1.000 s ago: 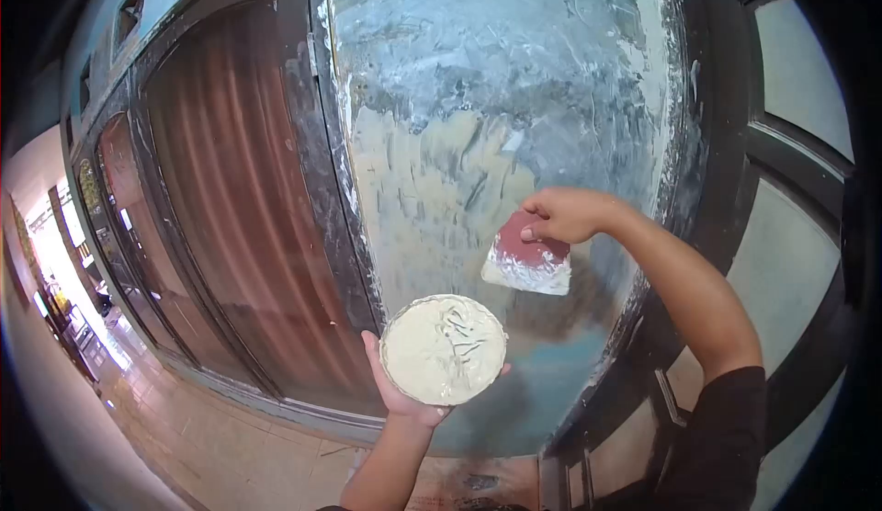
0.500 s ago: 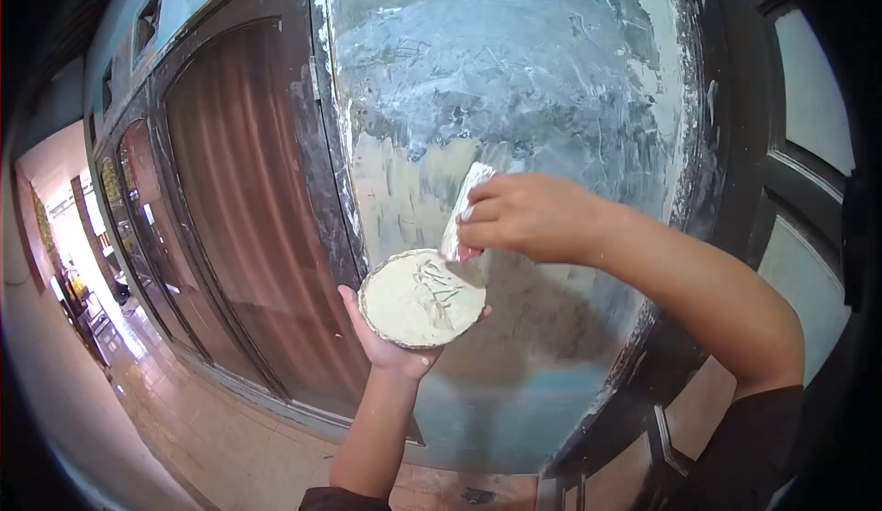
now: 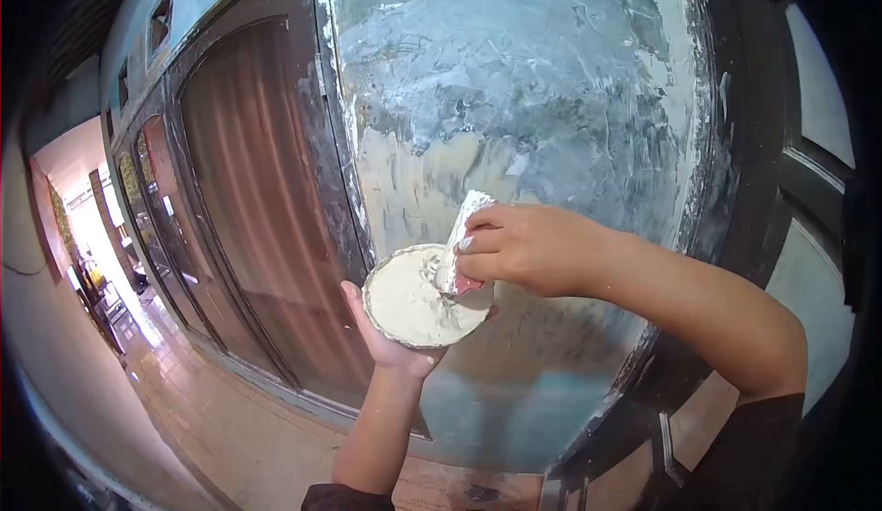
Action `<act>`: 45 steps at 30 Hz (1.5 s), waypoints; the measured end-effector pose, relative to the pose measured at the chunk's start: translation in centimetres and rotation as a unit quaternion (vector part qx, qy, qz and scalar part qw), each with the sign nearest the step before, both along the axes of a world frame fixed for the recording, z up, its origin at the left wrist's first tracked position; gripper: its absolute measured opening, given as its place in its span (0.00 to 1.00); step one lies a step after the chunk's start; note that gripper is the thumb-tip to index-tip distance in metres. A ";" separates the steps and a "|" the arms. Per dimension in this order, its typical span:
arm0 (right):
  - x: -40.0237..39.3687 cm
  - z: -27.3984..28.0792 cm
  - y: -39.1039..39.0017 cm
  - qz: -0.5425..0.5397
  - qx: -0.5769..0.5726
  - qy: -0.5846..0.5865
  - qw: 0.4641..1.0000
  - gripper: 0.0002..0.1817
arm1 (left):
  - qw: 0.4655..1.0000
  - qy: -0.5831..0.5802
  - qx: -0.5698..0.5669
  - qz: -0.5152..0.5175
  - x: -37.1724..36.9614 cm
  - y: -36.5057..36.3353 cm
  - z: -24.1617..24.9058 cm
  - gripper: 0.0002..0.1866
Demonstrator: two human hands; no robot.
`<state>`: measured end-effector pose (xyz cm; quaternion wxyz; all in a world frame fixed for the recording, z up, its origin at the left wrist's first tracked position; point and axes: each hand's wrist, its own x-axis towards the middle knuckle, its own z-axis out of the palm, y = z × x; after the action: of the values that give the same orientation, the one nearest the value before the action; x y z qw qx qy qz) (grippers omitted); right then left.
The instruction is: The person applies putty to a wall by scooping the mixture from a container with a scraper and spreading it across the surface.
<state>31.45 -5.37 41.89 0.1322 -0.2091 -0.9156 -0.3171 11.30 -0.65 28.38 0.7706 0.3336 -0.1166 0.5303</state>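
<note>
My left hand (image 3: 397, 350) supports a round bowl (image 3: 374, 320) from below, its thumb along the left side. Thick off-white filler paste (image 3: 413, 301) fills the bowl nearly to its crusted rim. Above the bowl's right side, my right hand (image 3: 514, 252) grips a paste-smeared scraper (image 3: 467, 221) with a bit of red showing at its lower end. The scraper's lower end dips into the paste, where the surface is churned. Behind both hands stands a wall panel (image 3: 524, 70) with patchy grey, white and beige coats.
Left of the panel is a dark-framed glass window (image 3: 248, 153) with a reddish curtain behind it. A dark door (image 3: 763, 143) with pale panels stands at right. The tiled floor (image 3: 248, 428) runs along a passage toward a bright opening (image 3: 101, 235).
My right hand has moved down, bringing the scraper from the bowl's upper edge into the paste. The paste surface is more disturbed. The view has shifted slightly.
</note>
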 end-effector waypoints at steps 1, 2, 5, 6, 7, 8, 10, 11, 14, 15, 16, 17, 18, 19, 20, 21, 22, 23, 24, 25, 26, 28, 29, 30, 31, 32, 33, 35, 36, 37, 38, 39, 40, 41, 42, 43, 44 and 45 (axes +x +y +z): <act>0.1 -0.1 -0.1 0.001 -0.001 0.001 1.000 0.08 | 1.000 0.001 -0.001 0.001 0.2 0.0 0.0 0.55; 0.3 -0.1 -0.2 0.007 -0.009 0.009 1.000 0.09 | 1.000 0.010 -0.014 0.009 0.3 0.0 0.0 0.57; 0.6 -0.4 -0.6 0.007 -0.022 0.019 1.000 0.09 | 1.000 0.018 -0.012 0.000 0.5 -0.2 -0.3 0.58; 0.7 -0.6 -0.7 -0.001 -0.028 0.020 0.999 0.09 | 1.000 0.016 0.004 -0.016 0.6 -0.2 -0.4 0.58; 0.9 -0.7 -0.7 -0.001 -0.028 0.021 0.999 0.09 | 1.000 0.017 0.003 -0.017 0.7 -0.3 -0.5 0.58; 1.0 -0.7 -0.7 -0.006 -0.025 0.015 1.000 0.10 | 1.000 0.028 -0.005 0.002 0.9 -0.3 -0.4 0.58; 1.3 -0.8 -0.6 -0.011 -0.023 0.009 1.000 0.10 | 0.999 0.039 -0.014 0.021 1.3 -0.3 -0.4 0.57; 1.4 -0.8 -0.5 -0.005 -0.035 0.019 0.999 0.11 | 0.999 0.040 -0.011 0.020 1.4 -0.4 -0.5 0.57; 1.7 -1.0 -0.6 -0.003 -0.052 0.035 0.998 0.11 | 0.999 0.041 -0.012 0.014 1.8 -0.7 -0.2 0.57; 1.8 -1.0 -0.7 -0.006 -0.055 0.040 0.998 0.12 | 0.999 0.042 -0.015 0.009 1.9 -0.8 -0.2 0.57; 1.8 -1.1 -0.8 -0.007 -0.054 0.041 0.998 0.12 | 0.999 0.043 -0.014 0.009 2.0 -0.8 -0.2 0.57; 1.9 -1.2 -1.0 -0.005 -0.066 0.047 0.997 0.14 | 0.999 0.045 -0.009 0.000 2.1 -0.9 -0.2 0.56; 1.9 -1.3 -1.0 -0.002 -0.077 0.053 0.996 0.17 | 0.999 0.047 -0.004 -0.008 2.2 -0.9 -0.3 0.56; 2.0 -1.3 -1.1 -0.002 -0.076 0.054 0.996 0.17 | 0.999 0.048 -0.003 -0.008 2.3 -0.8 -0.4 0.56; 2.1 -1.3 -1.1 -0.005 -0.078 0.055 0.995 0.17 | 0.999 0.048 -0.014 0.006 2.5 -0.5 -0.5 0.56; 2.2 -1.3 -1.0 -0.007 -0.081 0.056 0.995 0.17 | 0.998 0.047 -0.025 0.020 2.6 -0.4 -0.6 0.55; 2.3 -1.3 -0.9 -0.006 -0.080 0.057 0.995 0.17 | 0.998 0.048 -0.024 0.020 2.7 -0.5 -0.6 0.55; 2.5 -1.3 -0.9 -0.010 -0.073 0.064 0.995 0.17 | 0.998 0.050 -0.022 0.018 2.8 -0.7 -0.5 0.55; 2.6 -1.2 -0.8 -0.013 -0.067 0.071 0.995 0.17 | 0.998 0.052 -0.020 0.016 2.9 -0.8 -0.5 0.56; 2.7 -1.1 -0.8 -0.012 -0.067 0.071 0.995 0.17 | 0.998 0.052 -0.020 0.017 3.0 -0.7 -0.7 0.56; 2.9 -1.0 -0.9 -0.045 -0.061 0.083 0.994 0.16 | 0.998 0.050 -0.028 0.022 3.1 -0.3 -0.9 0.55; 2.8 -0.2 -1.7 -0.098 -0.067 0.123 0.985 0.09 | 0.998 0.048 -0.034 0.026 3.4 0.0 -1.0 0.55; 2.8 0.2 -1.9 -0.098 -0.066 0.123 0.985 0.09 | 0.998 0.046 -0.031 0.019 3.5 0.1 -0.9 0.55; 2.7 0.7 -2.1 -0.118 -0.081 0.148 0.979 0.09 | 0.999 0.043 -0.027 0.012 3.6 0.2 -0.8 0.55; 2.7 1.3 -2.3 -0.138 -0.095 0.174 0.970 0.08 | 0.999 0.043 -0.025 0.012 3.7 0.3 -0.8 0.55; 2.7 1.8 -2.6 -0.145 -0.119 0.199 0.962 0.08 | 0.999 0.034 -0.022 0.004 3.8 0.4 -0.7 0.55; 2.7 2.5 -2.8 -0.145 -0.117 0.198 0.962 0.08 | 0.999 0.025 -0.019 -0.004 3.8 0.5 -0.7 0.54; 2.7 3.9 -2.8 -0.226 -0.094 0.184 0.952 0.08 | 0.999 0.025 -0.027 0.008 4.1 1.0 -0.6 0.54; 2.9 4.3 -2.2 -0.242 -0.121 0.208 0.940 0.08 | 0.999 0.026 -0.037 0.021 4.1 1.2 -0.5 0.54; 3.4 4.6 -1.1 -0.239 -0.120 0.206 0.941 0.08 | 0.999 0.024 -0.035 0.023 3.9 1.2 -0.4 0.54; 3.7 5.1 0.0 -0.187 -0.092 0.220 0.953 0.07 | 1.000 0.017 -0.016 0.004 3.7 1.1 -0.3 0.55; 4.0 5.5 1.1 -0.134 -0.066 0.233 0.961 0.06 | 1.000 0.010 0.002 -0.015 3.5 1.1 -0.2 0.55; 3.3 6.6 0.7 -0.169 -0.061 0.238 0.955 0.07 | 0.998 0.019 -0.045 0.029 3.6 1.4 -0.1 0.56; 2.7 7.7 1.0 -0.165 -0.059 0.235 0.956 0.07 | 0.998 0.016 -0.043 0.032 3.3 1.7 -0.1 0.56; 2.1 8.6 1.5 -0.178 -0.046 0.258 0.948 0.08 | 0.999 0.013 -0.034 0.029 3.0 1.9 -0.3 0.56; 1.5 9.5 2.0 -0.192 -0.033 0.282 0.939 0.08 | 0.999 0.011 -0.025 0.026 2.7 2.1 -0.4 0.56; 0.6 10.4 2.4 -0.224 -0.038 0.295 0.928 0.10 | 1.000 0.006 -0.023 0.013 2.2 2.1 -0.4 0.56; -0.1 11.1 3.1 -0.221 -0.038 0.293 0.929 0.10 | 1.000 0.004 -0.022 0.016 1.7 2.0 -0.4 0.56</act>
<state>31.33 -2.25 53.00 0.3130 -0.4949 -0.7780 -0.2275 13.01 1.35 27.98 0.7699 0.3203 -0.0963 0.5435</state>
